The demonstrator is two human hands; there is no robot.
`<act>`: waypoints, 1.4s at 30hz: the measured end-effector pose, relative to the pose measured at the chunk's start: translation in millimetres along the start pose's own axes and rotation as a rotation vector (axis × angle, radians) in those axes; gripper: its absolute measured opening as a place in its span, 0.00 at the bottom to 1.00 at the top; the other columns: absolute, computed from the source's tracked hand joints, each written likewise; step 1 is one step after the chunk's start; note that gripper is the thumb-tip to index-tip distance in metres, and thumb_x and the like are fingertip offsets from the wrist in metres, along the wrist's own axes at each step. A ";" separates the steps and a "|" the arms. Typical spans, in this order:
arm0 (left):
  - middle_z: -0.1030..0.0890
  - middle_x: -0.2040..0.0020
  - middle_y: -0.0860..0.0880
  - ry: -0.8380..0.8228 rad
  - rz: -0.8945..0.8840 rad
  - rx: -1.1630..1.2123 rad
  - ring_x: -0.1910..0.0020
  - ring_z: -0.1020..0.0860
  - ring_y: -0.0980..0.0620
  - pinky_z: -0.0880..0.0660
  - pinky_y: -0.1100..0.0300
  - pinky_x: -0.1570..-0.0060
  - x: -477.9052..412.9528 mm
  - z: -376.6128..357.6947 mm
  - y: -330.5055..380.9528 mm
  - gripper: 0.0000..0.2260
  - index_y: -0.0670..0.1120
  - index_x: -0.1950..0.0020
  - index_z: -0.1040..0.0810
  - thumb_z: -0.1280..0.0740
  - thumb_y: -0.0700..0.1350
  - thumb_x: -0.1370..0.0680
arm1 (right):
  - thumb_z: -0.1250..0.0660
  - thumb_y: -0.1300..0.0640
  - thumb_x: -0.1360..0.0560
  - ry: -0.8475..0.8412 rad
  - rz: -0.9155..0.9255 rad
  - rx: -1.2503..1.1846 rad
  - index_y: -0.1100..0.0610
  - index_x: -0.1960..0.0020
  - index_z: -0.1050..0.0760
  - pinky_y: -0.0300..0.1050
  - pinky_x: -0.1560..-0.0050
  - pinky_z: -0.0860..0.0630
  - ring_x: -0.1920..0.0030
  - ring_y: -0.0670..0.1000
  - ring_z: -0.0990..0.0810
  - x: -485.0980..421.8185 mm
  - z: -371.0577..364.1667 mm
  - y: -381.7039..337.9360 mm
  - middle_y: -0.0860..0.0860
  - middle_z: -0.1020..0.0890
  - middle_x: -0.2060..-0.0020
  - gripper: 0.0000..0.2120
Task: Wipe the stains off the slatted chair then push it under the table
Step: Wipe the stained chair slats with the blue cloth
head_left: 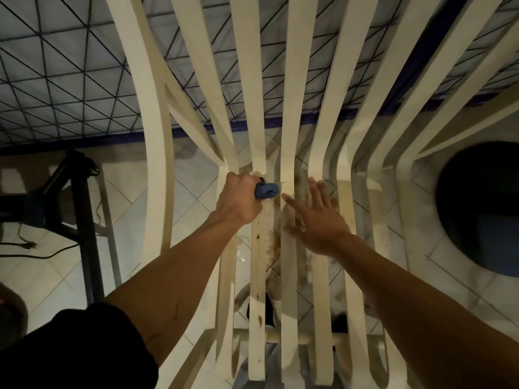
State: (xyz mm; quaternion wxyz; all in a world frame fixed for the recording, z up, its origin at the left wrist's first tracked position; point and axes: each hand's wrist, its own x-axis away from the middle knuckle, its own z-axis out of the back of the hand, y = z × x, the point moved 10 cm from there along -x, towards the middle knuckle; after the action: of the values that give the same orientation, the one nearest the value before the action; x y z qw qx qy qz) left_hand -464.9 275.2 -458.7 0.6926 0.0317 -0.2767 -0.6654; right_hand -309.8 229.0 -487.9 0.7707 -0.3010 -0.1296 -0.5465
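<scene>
Your left hand (241, 200) is curled tight round a rolled-up blue cloth (266, 190), pressing it on a slat near the middle of the frame, approx where seat bends up into backrest. Your right hand (320, 220) is just beside it at 3 o'clock, fingers straight and spread, flat on the slats, holding nothing.

The slatted chair (160, 178) fills most of the view, running 6 to 12 o'clock. Brown stains (273, 237) show btwn both hands and on toward 6. The table (70, 94) w/ its grid-pattern cloth sits behind the backrest, 10 to 2 o'clock; the chair isn't under it.

Black stand (81, 203) and a cable (42, 255) at 9 o'clock on the tiled floor (191, 197). Dark round thing (483, 209) at 3, too blurry to ID.
</scene>
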 end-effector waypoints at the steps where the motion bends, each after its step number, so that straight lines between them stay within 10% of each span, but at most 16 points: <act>1: 0.20 0.56 0.42 0.002 0.004 0.006 0.50 0.24 0.41 0.21 0.48 0.56 -2.8 1.8 0.7 0.12 0.42 0.50 0.18 0.36 0.32 0.30 | 0.42 0.36 0.22 -0.001 0.001 -0.001 0.38 0.22 0.58 0.57 0.29 0.64 0.26 0.58 0.74 0.0 -0.5 0.8 0.55 0.68 0.23 0.36; 15: 0.22 0.54 0.40 -0.055 0.027 -0.001 0.46 0.27 0.45 0.30 0.61 0.58 12.7 -10.7 4.3 0.13 0.46 0.45 0.18 0.33 0.35 0.27 | 0.43 0.35 0.22 0.006 0.003 0.020 0.38 0.22 0.59 0.58 0.27 0.64 0.26 0.59 0.74 -5.3 -9.2 6.8 0.56 0.68 0.23 0.36; 28: 0.20 0.57 0.41 0.007 -0.043 -0.144 0.54 0.22 0.41 0.22 0.48 0.55 -4.0 3.7 24.1 0.08 0.41 0.52 0.18 0.32 0.33 0.30 | 0.42 0.34 0.23 0.024 0.007 -0.028 0.36 0.23 0.59 0.62 0.25 0.59 0.26 0.57 0.74 -8.9 -14.8 11.0 0.53 0.69 0.23 0.36; 34: 0.25 0.63 0.48 -0.131 0.010 -0.107 0.60 0.25 0.49 0.32 0.61 0.63 20.8 -9.8 20.8 0.08 0.42 0.55 0.18 0.34 0.33 0.29 | 0.41 0.35 0.23 0.027 -0.007 -0.041 0.37 0.23 0.56 0.63 0.23 0.55 0.26 0.57 0.74 -7.2 -13.5 12.7 0.53 0.69 0.23 0.36; 42: 0.25 0.46 0.43 -0.068 -0.146 -0.336 0.43 0.31 0.42 0.27 0.52 0.45 -29.1 -2.7 37.8 0.14 0.47 0.43 0.20 0.32 0.36 0.27 | 0.39 0.34 0.25 0.035 0.001 -0.086 0.36 0.23 0.56 0.64 0.24 0.52 0.25 0.55 0.73 -7.0 -11.7 14.4 0.51 0.67 0.23 0.38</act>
State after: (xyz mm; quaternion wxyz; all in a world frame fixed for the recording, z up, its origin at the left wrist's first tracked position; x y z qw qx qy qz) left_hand -428.5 305.8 -455.4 0.6283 -0.0871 -0.1818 -0.7514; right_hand -300.7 230.5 -505.4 0.7593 -0.3244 -0.0924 -0.5565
